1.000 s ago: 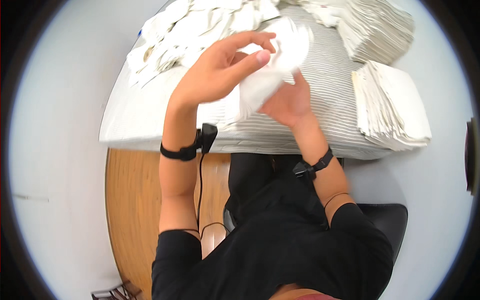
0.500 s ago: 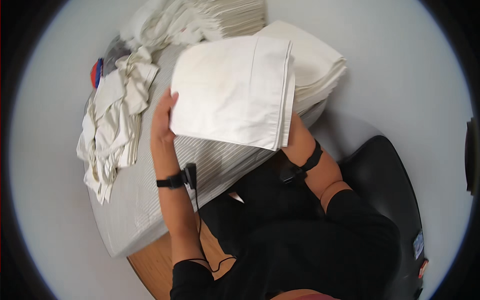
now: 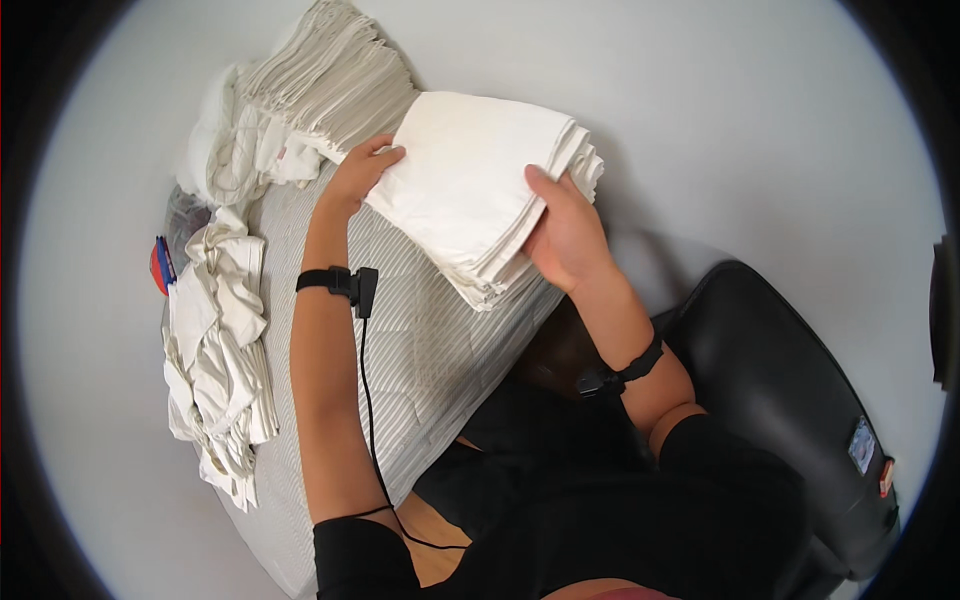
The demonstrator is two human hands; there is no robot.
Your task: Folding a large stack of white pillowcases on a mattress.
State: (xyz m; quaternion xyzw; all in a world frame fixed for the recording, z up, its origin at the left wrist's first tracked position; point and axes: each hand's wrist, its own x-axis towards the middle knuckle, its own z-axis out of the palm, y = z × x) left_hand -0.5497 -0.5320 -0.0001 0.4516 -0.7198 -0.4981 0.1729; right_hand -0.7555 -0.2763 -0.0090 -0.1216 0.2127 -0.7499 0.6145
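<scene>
A folded white cloth [image 3: 475, 165] lies flat on top of a stack of folded white cloths [image 3: 487, 285], whose layered edges show at the front and right. My left hand [image 3: 367, 172] grips the cloth's left edge, its fingertips over the top. At the right edge, my right hand [image 3: 570, 230] has its thumb on the upper face and its other fingers mostly hidden along the side. Both hands are closed on this cloth. How many layers they pinch is hidden.
The stack rests on a striped mattress [image 3: 400, 330]. Behind stands a taller pile of folded cloths [image 3: 335, 85] beside a bunched white bundle [image 3: 225, 150]. Crumpled white cloths [image 3: 215, 350] lie along the left edge, near a red and blue object [image 3: 161, 266]. A black chair [image 3: 765, 370] stands at the right.
The folded cloth, held up in both hands before, has moved back and down onto the stack. My right hand, mostly hidden behind it earlier, now shows at its right edge. The view has shifted.
</scene>
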